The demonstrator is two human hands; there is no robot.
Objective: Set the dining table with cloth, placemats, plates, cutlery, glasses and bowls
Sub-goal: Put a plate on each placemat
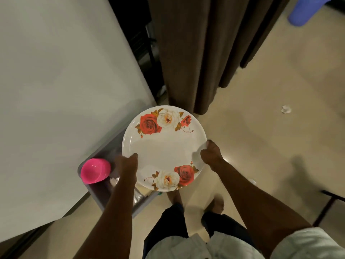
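Plate (164, 146): round, white, printed with red and cream roses at its far edge and its near edge; being held roughly level in the air, face up, above the floor (261, 128) and partly over the near corner of a grey bin (104, 195).

Left hand (127, 165): gripping the plate's left rim; thumb lying on top of the rim, pointing inward; the other fingers are curling under the plate and are hidden by it.

Right hand (211, 152): gripping the plate's right rim; fingers curled round the edge, thumb side on top; fingertips beneath are not showing.

Plate is sitting between the two hands, its middle bare and untouched; both forearms are reaching forward from white sleeves.

Pink bowl (95, 171): lying tilted in the bin, just left of the left hand, apart from the plate.

Table (61, 81): covered in pale cloth, standing to the left; bin is resting on the floor against its corner.

Brown curtain (205, 49): hanging beyond the plate.

Scrap of white paper (286, 109): lying on the floor, well to the right.
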